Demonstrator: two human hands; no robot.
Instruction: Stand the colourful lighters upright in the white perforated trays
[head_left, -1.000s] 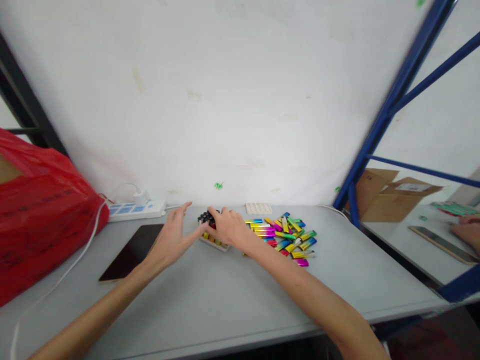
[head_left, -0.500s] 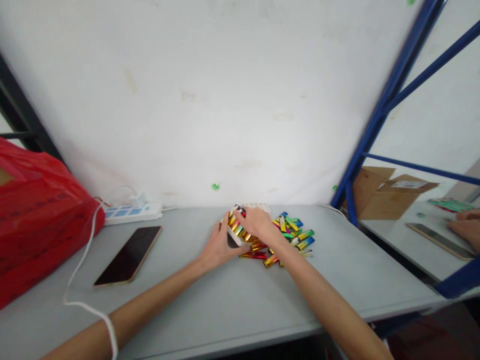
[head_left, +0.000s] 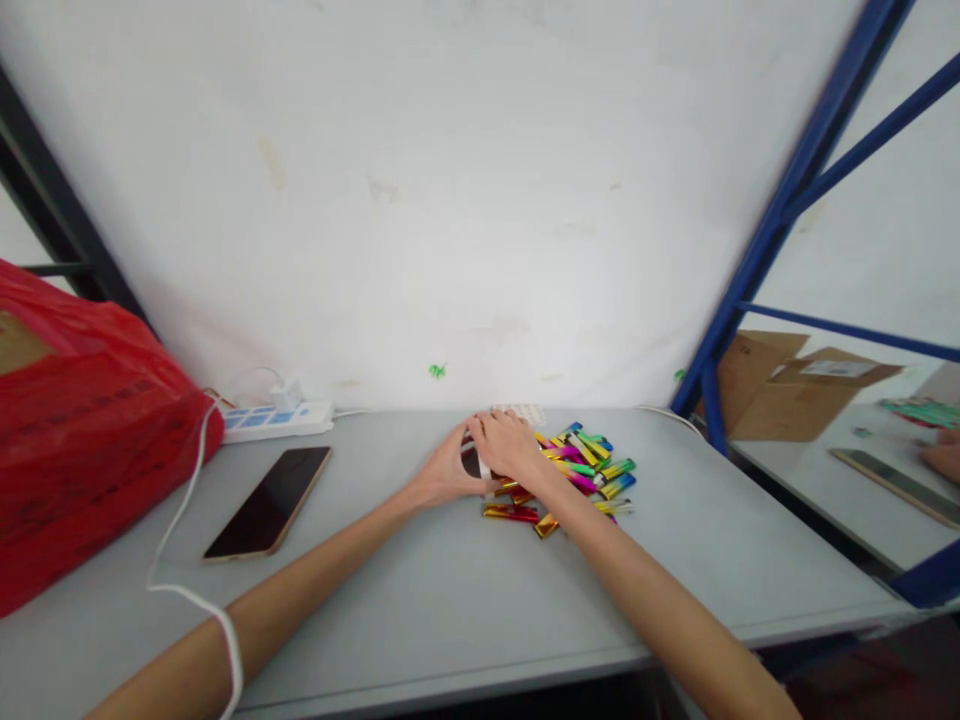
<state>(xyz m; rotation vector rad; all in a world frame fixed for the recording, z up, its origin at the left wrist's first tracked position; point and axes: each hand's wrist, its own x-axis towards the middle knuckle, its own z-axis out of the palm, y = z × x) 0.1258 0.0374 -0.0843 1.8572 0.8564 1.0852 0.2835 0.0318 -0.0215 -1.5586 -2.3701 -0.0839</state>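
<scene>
My left hand (head_left: pixel 447 472) is curled around the near left side of a small white box with a dark panel (head_left: pixel 472 458). From the right, my right hand (head_left: pixel 508 444) is closed over the box's top and far side, its fingertips meeting those of my left hand. What lies in the box is hidden under my hands. Just right of it is a loose pile of shiny metallic lighters (head_left: pixel 584 470) in gold, red, green, blue and magenta. My right wrist and forearm pass over the pile's near edge.
A white tray with holes (head_left: pixel 528 412) lies by the wall behind my hands. To the left are a phone (head_left: pixel 268 503), a power strip (head_left: pixel 277 424), a white cable (head_left: pixel 180 592) and a red bag (head_left: pixel 97 450). Beyond the blue frame (head_left: pixel 739 280) are a cardboard box (head_left: pixel 787 405) and another person's hand (head_left: pixel 943 457).
Gold lighters seen in the box are now covered by my right hand. My left hand has turned with the box, bringing it more upright. The view has shifted slightly left.
</scene>
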